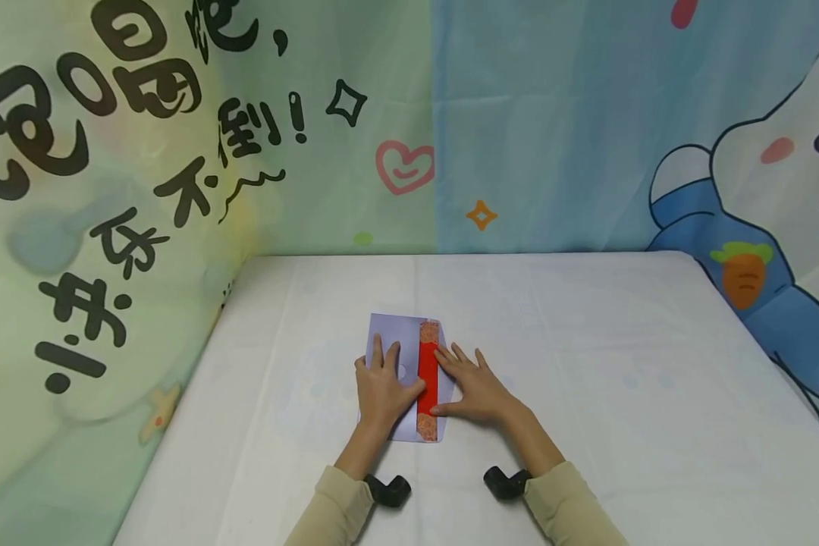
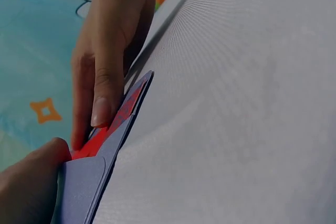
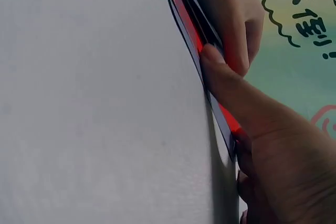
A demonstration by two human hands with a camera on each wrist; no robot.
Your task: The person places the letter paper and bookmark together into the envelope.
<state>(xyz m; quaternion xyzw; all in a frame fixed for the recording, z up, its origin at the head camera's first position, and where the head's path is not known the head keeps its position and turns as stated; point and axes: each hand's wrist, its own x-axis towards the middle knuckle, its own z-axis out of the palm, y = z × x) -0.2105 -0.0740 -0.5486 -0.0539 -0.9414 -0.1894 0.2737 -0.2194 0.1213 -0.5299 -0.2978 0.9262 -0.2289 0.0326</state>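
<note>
A lavender envelope (image 1: 403, 431) lies on the table, its flap side to the right. A red paper piece (image 1: 427, 371) with orange patterned ends shows as a strip along its opening. My left hand (image 1: 385, 387) rests on the envelope with fingers spread, its thumb reaching the strip's left edge. From the right, my right hand (image 1: 481, 393) touches the red piece with its fingertips and thumb, fingers mostly straight. In the left wrist view, the red piece (image 2: 94, 144) sits in the envelope's mouth. My right thumb (image 3: 214, 59) presses along it in the right wrist view.
A white cloth covers the table (image 1: 587, 341). Behind and to the left hangs a printed curtain (image 1: 553, 152) with writing and cartoon figures. Black wrist devices (image 1: 389, 491) sit at both sleeves, close over the table.
</note>
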